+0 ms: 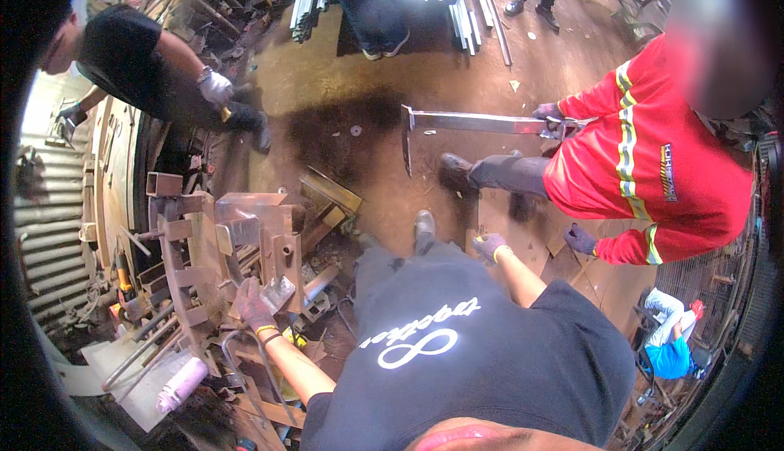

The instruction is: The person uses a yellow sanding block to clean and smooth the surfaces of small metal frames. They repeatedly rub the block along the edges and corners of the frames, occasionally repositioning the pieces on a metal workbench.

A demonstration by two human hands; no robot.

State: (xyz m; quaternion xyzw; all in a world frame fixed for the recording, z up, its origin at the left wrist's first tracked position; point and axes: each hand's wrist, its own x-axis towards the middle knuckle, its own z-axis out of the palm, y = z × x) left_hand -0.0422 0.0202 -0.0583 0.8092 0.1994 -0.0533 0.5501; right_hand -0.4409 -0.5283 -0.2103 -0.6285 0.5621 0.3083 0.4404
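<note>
My left hand (256, 306), in a dark reddish glove, reaches out beside a welded rusty steel frame (186, 263). Its fingers look stretched out, close to a small bright metal plate (279, 293); whether they touch the metal is hard to make out. My right hand (491, 248), also gloved, hangs low beside my body with its fingers partly curled. There is a yellowish patch at its fingertips, and I cannot tell if it holds anything. Scrap steel plates (251, 216) stand just past my left hand.
On the right, a person in a red sweater (653, 157) grips a long metal bar (478, 122) with a crosspiece. A person in black (122, 51) bends at the left. Metal profiles (309, 2) lie at the far side. A lilac bottle (183, 386) lies lower left.
</note>
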